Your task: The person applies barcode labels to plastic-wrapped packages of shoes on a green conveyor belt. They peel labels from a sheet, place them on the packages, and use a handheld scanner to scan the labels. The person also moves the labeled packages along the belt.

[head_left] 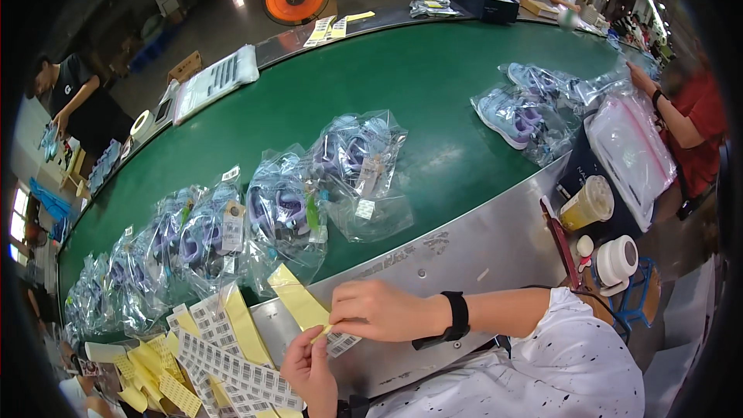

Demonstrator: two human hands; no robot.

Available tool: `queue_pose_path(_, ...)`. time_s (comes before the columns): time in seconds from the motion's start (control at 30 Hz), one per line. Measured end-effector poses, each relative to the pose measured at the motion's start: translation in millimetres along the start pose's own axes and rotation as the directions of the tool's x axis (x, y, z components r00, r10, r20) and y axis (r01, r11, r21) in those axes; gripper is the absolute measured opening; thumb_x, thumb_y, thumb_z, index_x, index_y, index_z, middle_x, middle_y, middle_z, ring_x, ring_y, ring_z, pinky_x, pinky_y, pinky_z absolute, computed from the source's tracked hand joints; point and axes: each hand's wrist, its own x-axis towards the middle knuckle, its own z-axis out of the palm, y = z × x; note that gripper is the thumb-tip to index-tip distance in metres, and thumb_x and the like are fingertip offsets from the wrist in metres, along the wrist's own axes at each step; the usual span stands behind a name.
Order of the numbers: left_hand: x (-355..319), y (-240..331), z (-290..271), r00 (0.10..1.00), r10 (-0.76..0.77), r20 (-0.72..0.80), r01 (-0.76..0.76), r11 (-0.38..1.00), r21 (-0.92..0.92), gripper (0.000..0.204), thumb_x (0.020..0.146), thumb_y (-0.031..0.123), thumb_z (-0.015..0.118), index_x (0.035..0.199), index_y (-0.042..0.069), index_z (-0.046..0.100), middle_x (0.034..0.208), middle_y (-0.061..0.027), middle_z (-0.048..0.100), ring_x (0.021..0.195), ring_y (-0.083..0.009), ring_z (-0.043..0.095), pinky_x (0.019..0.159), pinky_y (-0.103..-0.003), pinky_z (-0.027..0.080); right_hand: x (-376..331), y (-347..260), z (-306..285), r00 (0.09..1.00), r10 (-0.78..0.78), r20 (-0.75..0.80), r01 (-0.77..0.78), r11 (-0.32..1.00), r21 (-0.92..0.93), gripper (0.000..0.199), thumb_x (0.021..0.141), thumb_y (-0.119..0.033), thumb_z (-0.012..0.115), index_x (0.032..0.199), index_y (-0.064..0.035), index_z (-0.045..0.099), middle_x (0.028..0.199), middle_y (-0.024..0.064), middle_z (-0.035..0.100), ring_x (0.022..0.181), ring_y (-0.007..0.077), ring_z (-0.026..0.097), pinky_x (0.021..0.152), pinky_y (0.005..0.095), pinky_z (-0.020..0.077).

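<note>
Across the top of my view runs the green conveyor belt [433, 85], and on it lies a row of clear plastic bags with purple shoes [286, 205] inside, crowded toward the left and reaching the belt's near edge. Below that comes the bare metal ledge [480, 251], where a drink cup [587, 203] and a white tape roll [617, 261] stand well to the right, apart from my work. Nearer me, at lower left, a heap of barcode label sheets [232, 364] and yellow backing strips [244, 323] lies fanned out. My right hand [383, 310], with a black wristband [458, 317] behind it, is closed with its fingertips pinched on a yellow backing strip [298, 298] that rises toward the bags. My left hand [309, 371] sits just under it, thumb and finger pressed together on the small white label [340, 343] hanging from the strip's lower end. I judge both paper pieces feather-light, limp and easily creased, and the label likely tacky on one face, so it could curl and stick to skin. I would hold the label by a bare corner only and the strip by its edges, keeping it taut.
</note>
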Motion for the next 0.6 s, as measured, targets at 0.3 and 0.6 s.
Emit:
queue_pose_path(0.3, -9.3, 21.1, 24.1, 0.983, -0.059, 0.174, 0.069, 0.996, -0.053, 0.037, 0.084, -0.004, 0.062, 0.121, -0.004, 0.054, 0.088, -0.002, 0.061, 0.065, -0.0009, 0.049, 0.057, -0.016, 0.037, -15.1, -6.7, -10.2, 0.966, -0.193, -0.173, 0.151, 0.961, -0.231, 0.005, 0.078, -0.006, 0.062, 0.079, -0.0015, 0.059, 0.083, 0.0106, 0.052, 0.08, 0.0288, 0.055, 0.071, 0.0373, 0.0462)
queue_pose_path(0.6, 2.2, -26.7, 12.8, 0.987, -0.099, 0.125, 0.092, 0.994, 0.058, 0.051, 0.086, -0.007, 0.057, 0.134, -0.005, 0.039, 0.112, -0.0177, 0.06, 0.087, -0.0143, 0.065, 0.074, -0.022, 0.051, 12.3, 49.8, -99.1, 0.657, 0.317, -0.684, -0.035, 0.919, 0.392, 0.024, 0.085, -0.005, 0.065, 0.108, -0.0028, 0.059, 0.108, 0.0115, 0.056, 0.092, 0.0211, 0.057, 0.08, 0.0317, 0.0474)
